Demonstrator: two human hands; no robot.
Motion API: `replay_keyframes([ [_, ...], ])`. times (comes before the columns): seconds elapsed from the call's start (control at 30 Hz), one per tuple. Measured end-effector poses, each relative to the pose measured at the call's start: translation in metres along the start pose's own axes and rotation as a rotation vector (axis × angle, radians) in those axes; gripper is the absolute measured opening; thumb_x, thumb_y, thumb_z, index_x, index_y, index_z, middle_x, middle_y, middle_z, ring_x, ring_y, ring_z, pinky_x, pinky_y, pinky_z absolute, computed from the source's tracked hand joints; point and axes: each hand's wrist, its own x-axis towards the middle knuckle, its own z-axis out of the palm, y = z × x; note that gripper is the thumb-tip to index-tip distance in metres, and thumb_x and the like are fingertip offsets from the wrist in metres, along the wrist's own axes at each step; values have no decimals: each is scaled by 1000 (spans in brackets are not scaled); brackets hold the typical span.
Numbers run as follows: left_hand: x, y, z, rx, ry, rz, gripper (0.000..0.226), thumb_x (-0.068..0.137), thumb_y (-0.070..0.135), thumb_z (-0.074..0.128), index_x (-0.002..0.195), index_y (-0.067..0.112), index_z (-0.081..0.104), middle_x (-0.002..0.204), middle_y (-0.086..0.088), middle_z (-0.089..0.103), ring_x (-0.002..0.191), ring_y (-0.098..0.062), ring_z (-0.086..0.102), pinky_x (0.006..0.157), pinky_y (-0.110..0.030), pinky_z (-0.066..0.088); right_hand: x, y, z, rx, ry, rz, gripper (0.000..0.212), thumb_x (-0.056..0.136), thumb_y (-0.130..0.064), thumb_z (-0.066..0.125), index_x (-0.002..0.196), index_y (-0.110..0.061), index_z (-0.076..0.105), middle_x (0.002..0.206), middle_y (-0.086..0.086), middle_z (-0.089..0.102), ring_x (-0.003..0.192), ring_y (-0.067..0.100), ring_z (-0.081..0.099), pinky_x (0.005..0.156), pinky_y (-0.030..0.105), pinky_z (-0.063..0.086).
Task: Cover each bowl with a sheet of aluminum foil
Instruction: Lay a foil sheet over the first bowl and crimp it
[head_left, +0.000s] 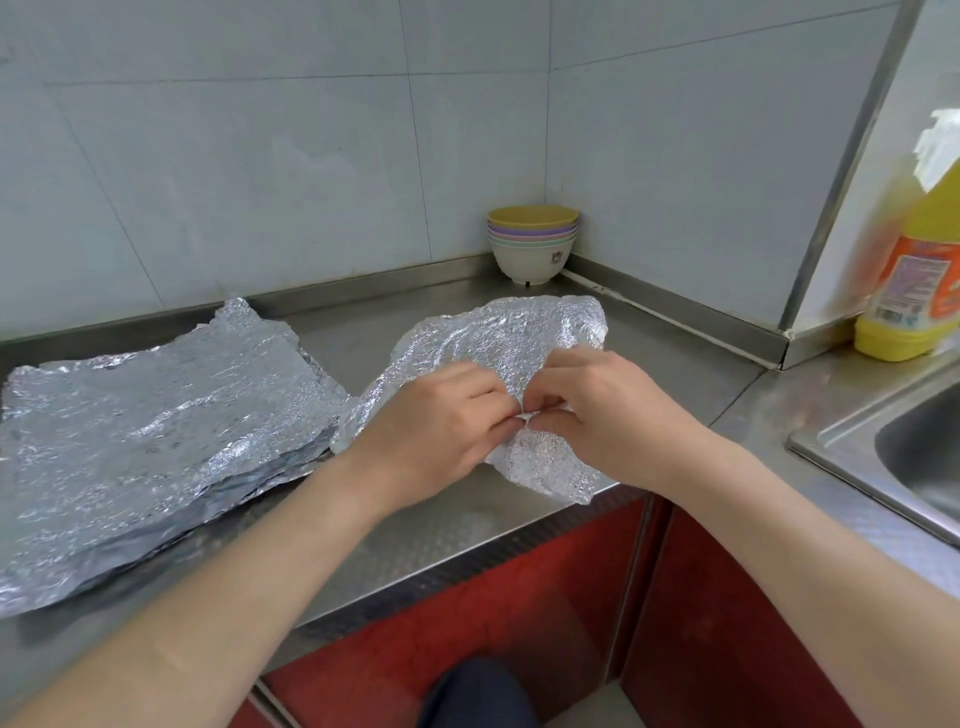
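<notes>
Sheet: one crumpled foil sheet (498, 353) lies on the counter (441, 535), near its front edge and right of the middle.
Sheet axis: its long axis slants from near left to far right; the far-right corner points toward the room corner, and a near-right corner hangs just over the counter's front edge.
Sheet shape: it is humped and wrinkled, shiny side up; what lies under it is hidden.
Left hand: the left hand (441, 415) comes in from the near left, palm down, with fingers curled and thumb and fingertips pinching a fold of the sheet.
Right hand: the right hand (597, 410) comes in from the near right, knuckles up, fingers curled, pinching the same fold.
Hands together: the fingertips of the two meet over the near middle of the sheet.
Stack: a stack (156, 415) of foil sheets lies flat on the left; its long axis runs from near left to far right, and its right edge is just beside the sheet.
Bowls: nested bowls (532, 244) stand upright in the far corner, yellow on top and white at the bottom, all uncovered and well apart from the sheet.
Counter: steel, with a raised back lip.
Room: pale tiled wall (260, 156) behind; a steel sink (831, 441) at right; a yellow bottle (914, 270) beyond the sink; red doors (519, 623) below the counter.
</notes>
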Motion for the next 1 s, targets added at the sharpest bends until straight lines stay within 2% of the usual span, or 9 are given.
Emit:
replay_keyframes([
  [0.1, 2, 3, 0, 24, -37, -1, 27, 94, 28, 52, 86, 8, 68, 79, -3, 60, 71, -22, 55, 65, -35, 48, 1, 3, -2, -22, -21, -22, 12, 75, -10, 79, 80, -14, 69, 76, -1, 59, 72, 20, 53, 63, 31, 39],
  [0.23, 9, 16, -11, -105, -139, -163, 37, 91, 40, 43, 91, 18, 72, 82, 3, 62, 80, -17, 58, 69, -38, 51, 1, 11, -20, 108, -111, 41, 11, 75, -10, 80, 82, -16, 74, 79, -6, 62, 73, 8, 55, 73, 27, 47],
  [0.3, 13, 20, -23, -164, -193, -241, 30, 94, 38, 48, 102, 23, 73, 91, 5, 66, 87, -14, 59, 79, -36, 50, 0, 19, -29, 123, -173, 84, 16, 76, -11, 79, 88, -22, 76, 88, -11, 65, 77, 0, 57, 79, 15, 44],
  [0.37, 18, 19, -36, -310, -191, -356, 22, 94, 28, 58, 113, 26, 70, 101, 9, 69, 92, -8, 61, 87, -27, 48, -4, 25, -35, 162, -186, 135, 19, 80, -15, 77, 94, -27, 76, 97, -14, 67, 88, 0, 61, 85, 20, 45],
  [0.5, 24, 9, -43, -503, -80, -503, 16, 87, 20, 69, 100, 27, 76, 92, 14, 72, 83, 1, 65, 79, -19, 52, -5, 17, -31, 273, -87, 184, 9, 82, -27, 75, 90, -26, 77, 94, -14, 69, 87, 0, 61, 77, 11, 42],
  [0.63, 15, 4, -26, -501, -182, -493, 6, 80, 23, 77, 86, 21, 79, 83, 8, 70, 72, -3, 62, 70, -27, 50, -5, 6, -15, 176, -77, 140, 9, 79, -22, 78, 87, -23, 77, 86, -11, 68, 80, 4, 60, 72, 9, 40],
  [0.8, 3, 1, -19, -493, -106, -407, 11, 78, 27, 78, 88, 22, 79, 83, 12, 69, 75, -3, 63, 70, -24, 50, -7, 5, -7, 89, -12, 76, 9, 77, -15, 79, 85, -18, 76, 82, -6, 68, 82, 15, 60, 76, 31, 48],
  [0.93, 1, 4, -10, -207, -38, -171, 15, 83, 28, 69, 89, 17, 76, 81, 6, 67, 74, -11, 61, 70, -32, 53, -5, 12, -7, 134, -26, 80, 10, 75, -9, 80, 81, -16, 76, 77, -9, 65, 72, 4, 51, 70, 11, 39],
  [1.0, 3, 12, -2, -46, -30, -74, 8, 85, 18, 68, 86, 12, 71, 79, 0, 64, 72, -19, 58, 65, -36, 52, -5, 18, -11, 179, -53, 99, 12, 74, -6, 80, 80, -14, 75, 77, -8, 65, 73, 6, 54, 70, 11, 41],
])
